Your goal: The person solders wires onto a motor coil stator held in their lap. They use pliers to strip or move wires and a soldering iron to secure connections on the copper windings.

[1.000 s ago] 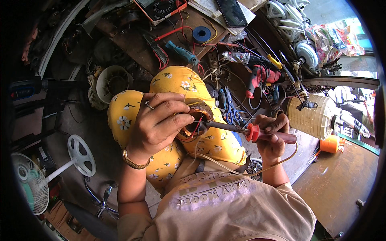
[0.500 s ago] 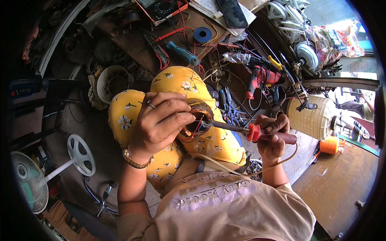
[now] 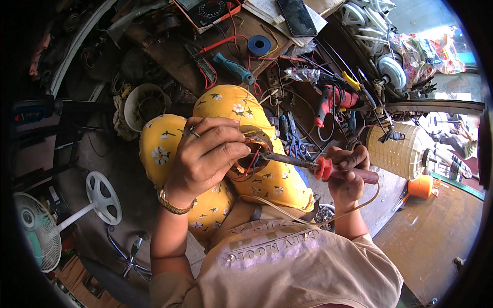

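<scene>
In my right hand (image 3: 349,172) is a soldering iron (image 3: 324,168) with a maroon handle and red collar, fingers wrapped round the handle. Its metal shaft points left, and the tip is at a motor stator (image 3: 260,139) with copper windings and red and blue leads. This ring-shaped stator rests against my thigh, in yellow flowered trousers (image 3: 277,187). My left hand (image 3: 208,149), wearing a ring and a gold watch (image 3: 174,204), is closed in a pinch at the stator's left side. A thin strand of wire runs up from its fingertips; the fingers partly hide the windings.
Ahead on the wooden bench are a multimeter (image 3: 209,11), a phone (image 3: 298,18) and a blue spool (image 3: 258,45). Blue scissors (image 3: 295,143) and a red power drill (image 3: 336,100) lie to the right. A fan (image 3: 38,231) stands left. The iron's cord (image 3: 287,219) crosses my lap.
Both hands, the iron and the stator hold almost the same place. In the far right background, a person has shifted slightly.
</scene>
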{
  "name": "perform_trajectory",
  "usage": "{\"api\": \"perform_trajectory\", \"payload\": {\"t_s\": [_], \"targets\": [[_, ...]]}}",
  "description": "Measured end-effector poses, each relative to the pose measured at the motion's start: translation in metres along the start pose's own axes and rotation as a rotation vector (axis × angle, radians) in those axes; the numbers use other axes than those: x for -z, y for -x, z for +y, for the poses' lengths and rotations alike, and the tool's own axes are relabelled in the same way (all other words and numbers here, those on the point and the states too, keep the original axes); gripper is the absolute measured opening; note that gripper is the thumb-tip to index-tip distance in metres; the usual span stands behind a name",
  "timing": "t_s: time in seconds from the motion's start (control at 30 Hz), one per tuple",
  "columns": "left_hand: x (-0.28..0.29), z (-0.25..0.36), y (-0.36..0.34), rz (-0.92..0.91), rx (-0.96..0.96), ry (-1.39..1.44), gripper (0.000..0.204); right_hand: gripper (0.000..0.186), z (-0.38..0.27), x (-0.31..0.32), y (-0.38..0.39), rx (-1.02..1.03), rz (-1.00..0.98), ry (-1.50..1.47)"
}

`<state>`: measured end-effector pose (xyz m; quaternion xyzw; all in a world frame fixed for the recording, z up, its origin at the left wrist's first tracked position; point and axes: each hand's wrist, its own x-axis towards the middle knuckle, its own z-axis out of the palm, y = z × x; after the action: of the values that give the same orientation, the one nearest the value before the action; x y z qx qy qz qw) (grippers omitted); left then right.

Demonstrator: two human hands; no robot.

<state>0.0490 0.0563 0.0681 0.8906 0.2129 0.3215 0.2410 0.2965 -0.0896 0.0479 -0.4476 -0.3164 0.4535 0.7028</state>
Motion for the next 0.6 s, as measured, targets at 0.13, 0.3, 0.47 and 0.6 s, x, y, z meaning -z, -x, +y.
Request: {"api": "perform_trajectory", "payload": {"t_s": [0.13,0.3,0.47,0.6], "targets": [[0.0007,0.0007,-0.0011,-0.004,0.001,-0.002,0.024,0.036,0.0013,0.0027,-0.0012,0.025,-0.031,-0.003],[0.0005,0.0011,-0.0033,0.01,-0.007,-0.01,0.016,0.036,0.0024,0.0024,-0.0015,0.025,-0.045,-0.016],[-0.0022,0.0,-0.0025,0.072,0.01,0.027,0.018,0.036,0.0046,0.0014,-0.0013,0.042,-0.004,-0.007],[0.0007,-0.0038,-0.0053,0.125,0.042,0.058,0.014,0.034,0.0035,0.0024,-0.0029,0.0,0.022,-0.101]]}}
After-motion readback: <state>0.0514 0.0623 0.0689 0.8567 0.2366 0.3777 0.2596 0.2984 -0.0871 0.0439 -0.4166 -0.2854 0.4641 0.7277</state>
